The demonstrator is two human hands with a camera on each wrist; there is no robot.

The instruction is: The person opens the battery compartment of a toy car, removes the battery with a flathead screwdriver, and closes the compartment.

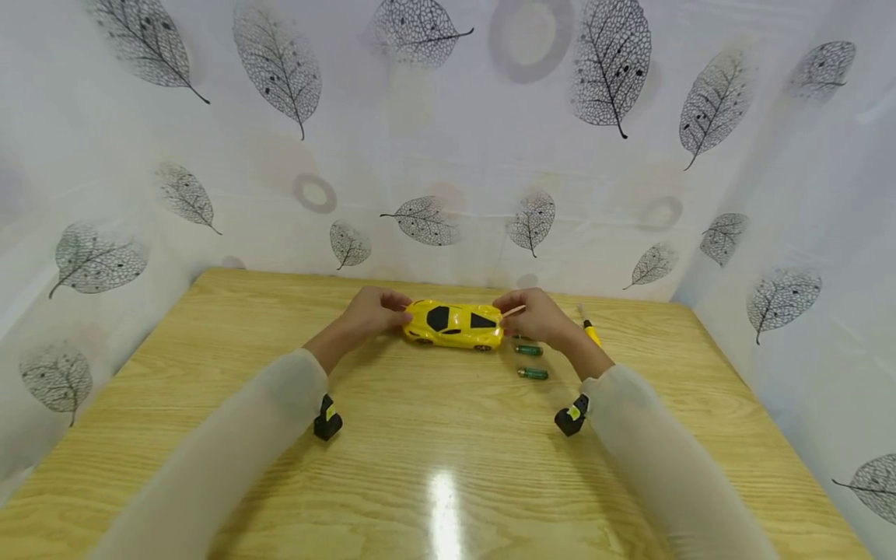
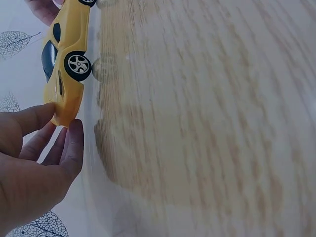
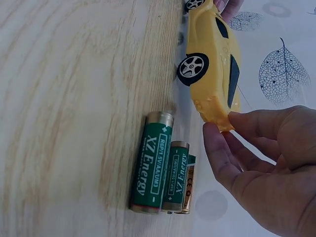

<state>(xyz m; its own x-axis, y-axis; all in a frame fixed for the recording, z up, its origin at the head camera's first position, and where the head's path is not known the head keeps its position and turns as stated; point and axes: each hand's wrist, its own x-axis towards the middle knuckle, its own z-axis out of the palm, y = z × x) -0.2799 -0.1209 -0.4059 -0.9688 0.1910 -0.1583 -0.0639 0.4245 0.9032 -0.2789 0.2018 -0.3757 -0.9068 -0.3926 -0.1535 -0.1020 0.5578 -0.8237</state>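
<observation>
A yellow toy car [image 1: 453,325] with black windows is held lengthwise between both hands, its wheels close over the wooden table. My left hand [image 1: 374,313] grips its left end; in the left wrist view that hand [image 2: 39,158] has thumb and fingertips pinching the end of the body. At the opposite end, my right hand [image 1: 539,315] pinches the car between thumb and fingers, as the right wrist view also shows for the hand [image 3: 266,153] there. Just below that hand lie green AA batteries, a near one [image 3: 152,163] and another [image 3: 176,175] behind it, with a third partly hidden.
A screwdriver [image 1: 590,330] with a yellow and black handle lies right of the right hand. The wooden table [image 1: 420,435] runs back to a leaf-patterned curtain [image 1: 434,155], which also hangs along both sides. Each wrist carries a small black camera.
</observation>
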